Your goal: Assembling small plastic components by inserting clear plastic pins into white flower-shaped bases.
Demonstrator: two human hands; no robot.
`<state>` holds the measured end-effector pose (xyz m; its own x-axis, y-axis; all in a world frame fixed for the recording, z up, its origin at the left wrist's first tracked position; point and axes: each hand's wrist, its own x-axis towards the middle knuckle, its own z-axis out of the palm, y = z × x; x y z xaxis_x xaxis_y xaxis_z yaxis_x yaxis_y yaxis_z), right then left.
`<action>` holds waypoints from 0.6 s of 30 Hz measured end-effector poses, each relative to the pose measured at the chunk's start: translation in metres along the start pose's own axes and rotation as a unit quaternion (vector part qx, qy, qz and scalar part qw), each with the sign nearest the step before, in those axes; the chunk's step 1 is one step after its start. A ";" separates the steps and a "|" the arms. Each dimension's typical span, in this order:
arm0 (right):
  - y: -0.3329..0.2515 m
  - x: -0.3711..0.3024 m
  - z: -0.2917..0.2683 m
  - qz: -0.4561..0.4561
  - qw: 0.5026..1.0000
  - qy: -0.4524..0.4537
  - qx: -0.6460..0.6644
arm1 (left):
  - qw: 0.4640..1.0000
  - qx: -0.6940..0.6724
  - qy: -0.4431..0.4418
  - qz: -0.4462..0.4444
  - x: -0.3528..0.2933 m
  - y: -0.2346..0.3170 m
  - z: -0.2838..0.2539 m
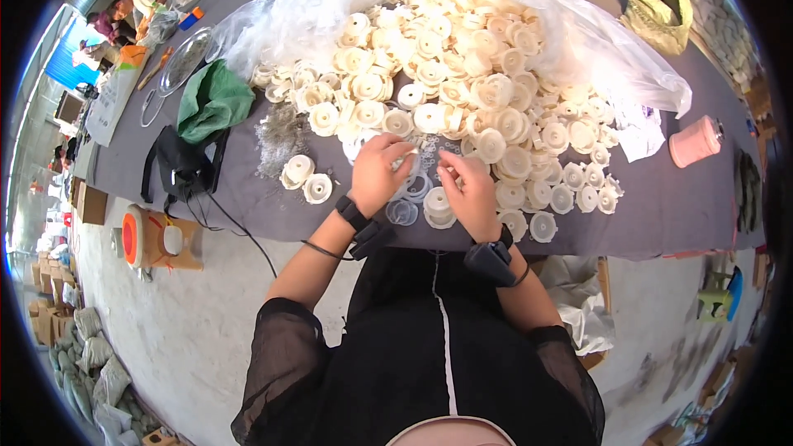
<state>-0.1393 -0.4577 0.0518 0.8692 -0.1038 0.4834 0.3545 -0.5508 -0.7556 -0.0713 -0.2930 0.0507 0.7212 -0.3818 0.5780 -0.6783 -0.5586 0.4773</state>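
Both of my hands are over the near middle of the cloth-covered table, in front of a big heap of cream round plastic parts (493,92). My left hand (380,172) has its fingers curled together, the tips beside some small clear rings (429,149). My right hand (469,194) is also closed in a pinch, a short gap away from the left. Whatever either hand may hold is too small to make out. Between and below them lie larger clear plastic rings (402,212) and a short stack of cream parts (439,216) by my right hand.
Left of the heap are small clear pieces (281,140), a black pouch (183,161) with cables and a green cloth bag (216,99). Clear plastic bags (310,12) border the heap. A pink thread spool (695,142) stands right. An orange-and-white stool (161,238) is on the floor.
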 end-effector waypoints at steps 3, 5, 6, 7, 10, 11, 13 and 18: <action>-0.003 0.004 0.008 0.151 0.966 -0.039 0.205 | 0.984 -0.174 -0.039 -0.032 -0.002 0.020 -0.004; -0.003 0.005 0.013 0.161 0.952 -0.038 0.258 | 0.981 -0.193 -0.022 -0.028 -0.005 0.032 -0.009; -0.002 0.004 0.014 0.177 0.936 -0.031 0.303 | 0.980 -0.194 -0.012 -0.037 -0.007 0.034 -0.012; -0.004 0.004 0.013 0.182 0.934 -0.042 0.304 | 0.982 -0.185 -0.007 -0.041 -0.010 0.031 -0.019; -0.003 -0.002 0.007 0.173 0.939 -0.016 0.296 | 0.981 -0.134 0.088 -0.107 -0.022 -0.003 -0.044; -0.003 -0.005 0.005 0.173 0.940 -0.014 0.293 | 0.979 -0.109 0.130 -0.115 -0.032 -0.037 -0.053; 0.003 -0.007 -0.002 0.173 0.934 -0.008 0.311 | 0.933 -0.097 0.216 -0.270 -0.044 -0.078 -0.084; -0.011 -0.008 -0.002 0.185 0.917 -0.017 0.352 | 0.920 0.027 0.171 -0.352 -0.099 -0.164 -0.133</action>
<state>-0.1508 -0.4526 0.0574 0.9808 -0.1445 0.1306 0.1569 0.1888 -0.9694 -0.0504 -0.0653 0.0033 0.8867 0.3372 0.3162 -0.0451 -0.6176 0.7852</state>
